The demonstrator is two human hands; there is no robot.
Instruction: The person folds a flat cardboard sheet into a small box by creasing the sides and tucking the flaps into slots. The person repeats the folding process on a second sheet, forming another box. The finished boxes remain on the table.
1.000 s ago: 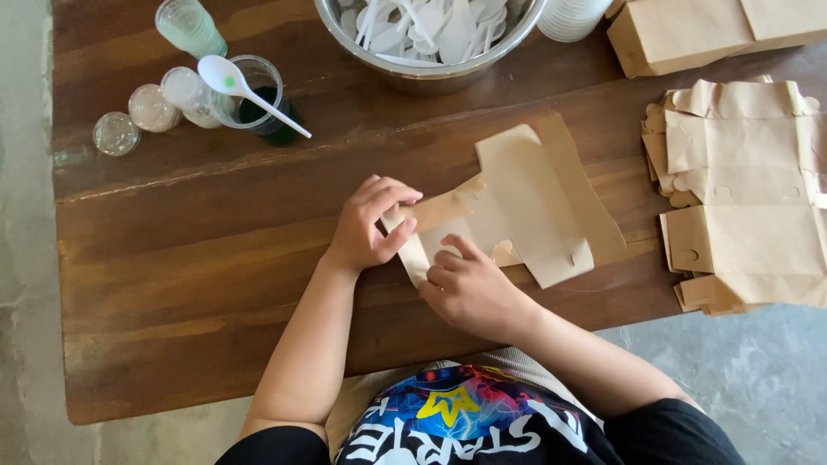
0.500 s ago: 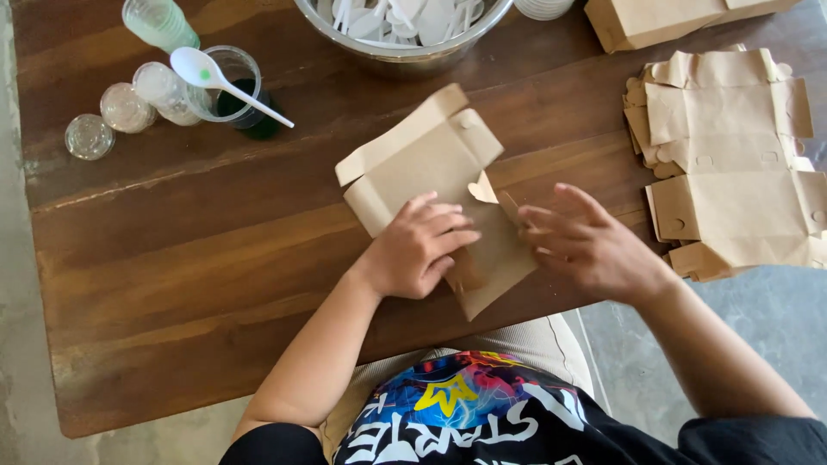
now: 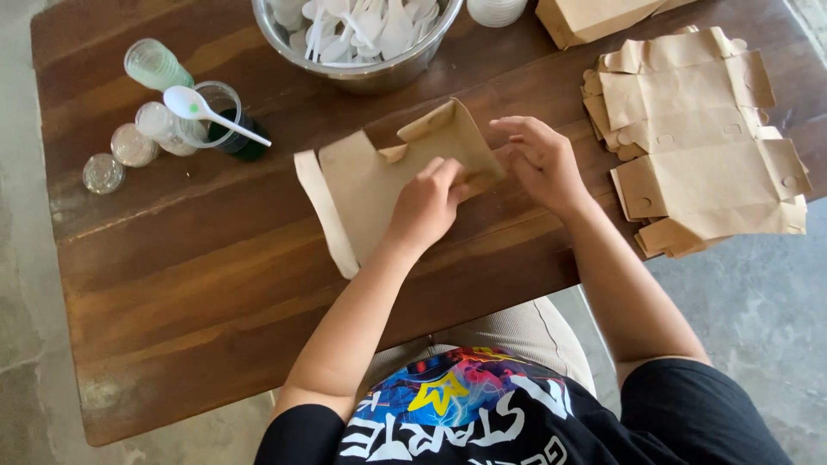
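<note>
Kraft-paper box blank (image 3: 366,185) lies half-folded on the wooden table (image 3: 198,284), left hand (image 3: 426,207) pressing it flat, right hand's (image 3: 538,159) fingers pinching a raised flap that could crease crooked or tear if forced.

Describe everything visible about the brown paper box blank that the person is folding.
The brown paper box blank is a flat-cut kraft sheet with creased panels and flaps, lying partly folded on the dark wooden table. A long narrow flap runs down its left edge; a triangular panel stands raised at its upper right. The left hand presses on its middle, and the right hand touches the raised panel's right edge. It sits just below the metal bowl, apart from the stack of flat blanks.
</note>
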